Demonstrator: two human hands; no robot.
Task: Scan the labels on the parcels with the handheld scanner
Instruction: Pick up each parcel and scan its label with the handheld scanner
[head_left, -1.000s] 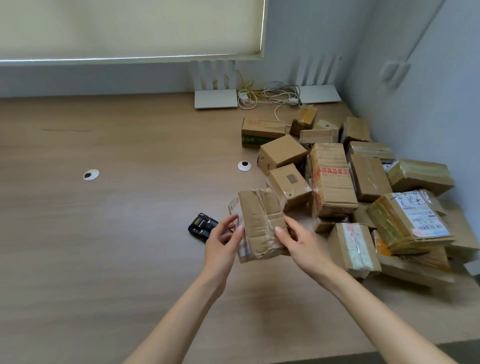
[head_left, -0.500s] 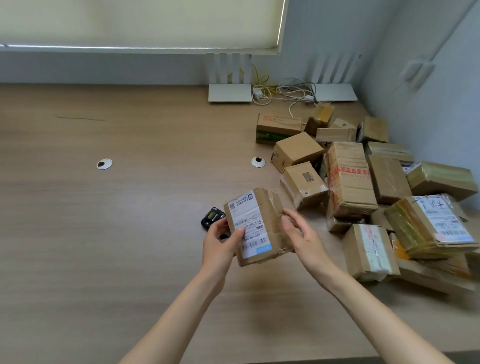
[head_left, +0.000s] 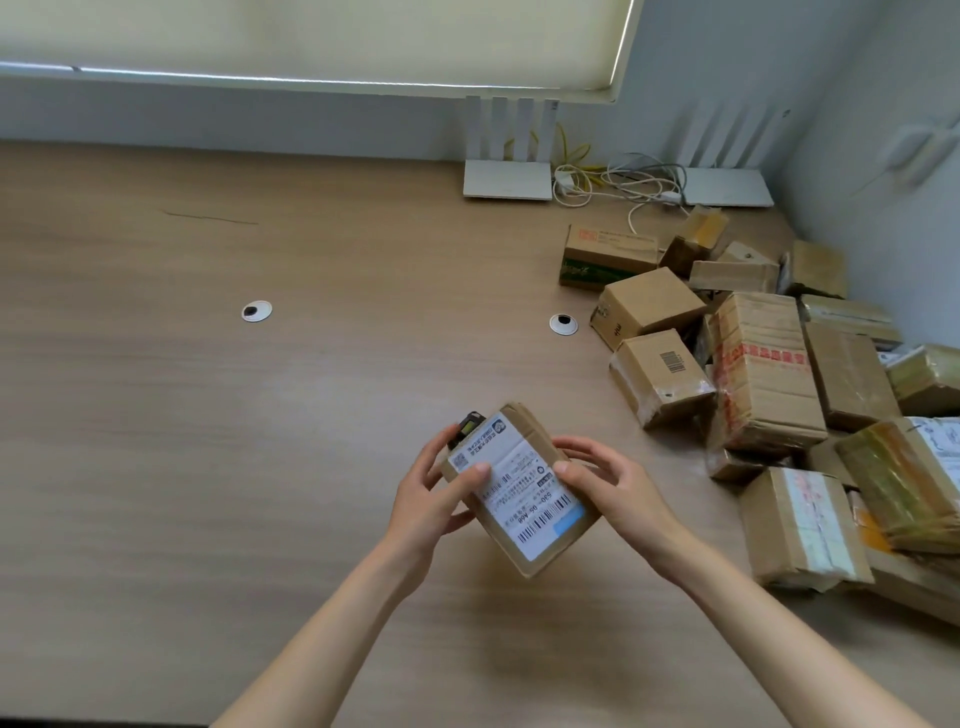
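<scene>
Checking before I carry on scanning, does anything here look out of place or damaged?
The parcels lie in a jumbled heap at the table's right, several tilted. The scanner lies unused, mostly hidden behind the held parcel.

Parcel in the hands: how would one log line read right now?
parcel: held, label up | left hand: grips | right hand: grips | scanner: on desk, behind parcel

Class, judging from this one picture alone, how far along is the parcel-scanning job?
Done: no scan is evident. In hand: both the left hand and right hand hold one parcel, white label facing up. Left: the scanner lies on the desk behind it, unheld, and the parcel pile waits at right.
</scene>
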